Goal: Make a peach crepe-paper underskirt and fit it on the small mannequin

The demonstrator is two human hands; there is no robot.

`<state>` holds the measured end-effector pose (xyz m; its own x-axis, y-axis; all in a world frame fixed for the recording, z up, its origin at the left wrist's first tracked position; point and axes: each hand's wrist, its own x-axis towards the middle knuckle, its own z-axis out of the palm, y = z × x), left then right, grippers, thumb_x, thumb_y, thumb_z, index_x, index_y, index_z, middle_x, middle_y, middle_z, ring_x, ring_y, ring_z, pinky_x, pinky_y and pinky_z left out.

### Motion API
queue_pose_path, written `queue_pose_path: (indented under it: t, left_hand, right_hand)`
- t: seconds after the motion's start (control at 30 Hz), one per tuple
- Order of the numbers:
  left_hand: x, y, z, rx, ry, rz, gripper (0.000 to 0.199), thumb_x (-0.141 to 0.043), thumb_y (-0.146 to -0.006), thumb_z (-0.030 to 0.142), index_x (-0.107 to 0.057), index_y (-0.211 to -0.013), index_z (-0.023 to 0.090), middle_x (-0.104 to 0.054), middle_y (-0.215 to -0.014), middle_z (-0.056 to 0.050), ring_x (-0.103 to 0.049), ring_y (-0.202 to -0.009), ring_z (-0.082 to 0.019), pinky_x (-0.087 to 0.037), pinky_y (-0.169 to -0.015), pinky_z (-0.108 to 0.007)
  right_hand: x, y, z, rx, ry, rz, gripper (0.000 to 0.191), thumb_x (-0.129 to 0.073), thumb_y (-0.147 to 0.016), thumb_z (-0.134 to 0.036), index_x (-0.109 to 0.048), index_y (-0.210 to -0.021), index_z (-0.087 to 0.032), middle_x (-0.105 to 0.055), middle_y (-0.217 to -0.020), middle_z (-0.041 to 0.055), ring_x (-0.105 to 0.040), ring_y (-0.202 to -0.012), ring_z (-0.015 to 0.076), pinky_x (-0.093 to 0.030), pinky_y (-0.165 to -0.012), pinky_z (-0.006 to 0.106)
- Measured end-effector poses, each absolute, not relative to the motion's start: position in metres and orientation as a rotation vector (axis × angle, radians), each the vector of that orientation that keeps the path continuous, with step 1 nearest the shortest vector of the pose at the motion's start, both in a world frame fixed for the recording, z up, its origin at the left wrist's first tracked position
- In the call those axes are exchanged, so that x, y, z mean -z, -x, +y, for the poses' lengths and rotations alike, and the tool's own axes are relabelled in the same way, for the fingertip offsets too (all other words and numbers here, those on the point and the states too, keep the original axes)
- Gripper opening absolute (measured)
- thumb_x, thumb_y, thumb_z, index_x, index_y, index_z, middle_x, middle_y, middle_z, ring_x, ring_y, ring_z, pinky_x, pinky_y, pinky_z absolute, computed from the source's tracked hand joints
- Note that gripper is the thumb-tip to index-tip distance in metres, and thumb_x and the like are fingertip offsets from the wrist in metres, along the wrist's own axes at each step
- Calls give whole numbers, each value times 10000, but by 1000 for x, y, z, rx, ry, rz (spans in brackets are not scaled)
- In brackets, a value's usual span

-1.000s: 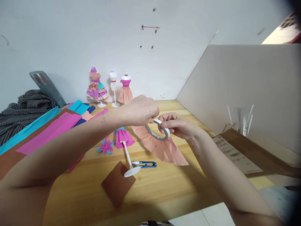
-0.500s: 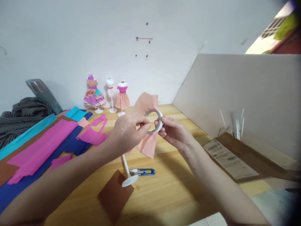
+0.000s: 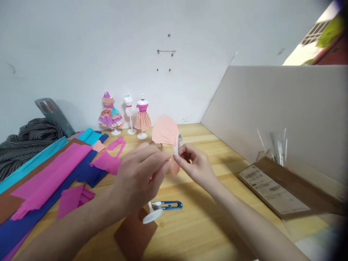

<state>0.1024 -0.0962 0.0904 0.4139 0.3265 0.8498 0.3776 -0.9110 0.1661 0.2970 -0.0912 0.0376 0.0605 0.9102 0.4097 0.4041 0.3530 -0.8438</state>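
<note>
Both of my hands are raised over the table, close together. My right hand (image 3: 197, 163) grips a roll of white tape (image 3: 176, 144) between thumb and fingers, with its edge turned towards me. My left hand (image 3: 144, 170) is closed just left of the roll, fingertips pinched together near it; what they hold is hidden. Peach crepe paper (image 3: 165, 129) spreads behind my left hand and the roll. Under my left hand shows the white round base (image 3: 152, 216) of a small stand, its upper part hidden. Beside the base lie blue thread snips (image 3: 172, 205), over a brown paper square (image 3: 136, 232).
Coloured crepe sheets (image 3: 51, 174) and pink scraps (image 3: 74, 199) cover the left side. Three small dress forms (image 3: 143, 116) stand by the wall, two wearing paper dresses. A labelled cardboard package (image 3: 288, 188) lies right, before a clear cup of sticks (image 3: 278, 150).
The tape roll has turned from face-on to nearly edge-on. My left hand has come down and slightly left, nearer me, and covers more of the stand. The view has tilted up a little.
</note>
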Motion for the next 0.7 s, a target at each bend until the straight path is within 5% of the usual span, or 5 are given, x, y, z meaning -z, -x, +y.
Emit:
queue_pose_path:
  t: [0.3,0.7]
  left_hand:
    - [-76,-105,-77,1072,2478,-822,178,-560,-852,137,-664,-716,185,-612,-668,-11,-526,-641,-155,-377,-544,-273]
    - [-80,-103,-85,1005,2530,-849,189,-506,-891,122,-676,-831,178,-604,-699,-13,-497,-665,-161,-367,-557,-286]
  right_hand:
    - [-39,-286,-107,-395,1309,-1730,159,-621,-755,-262,-513,-649,-214,-411,-494,-54,-376,-451,90,-304,-466,253]
    - [-42,-290,-105,-1183,1097,-1445,297,-764,-679,-415,-586,-662,-178,-586,-579,-6,-511,-514,110,-409,-503,255]
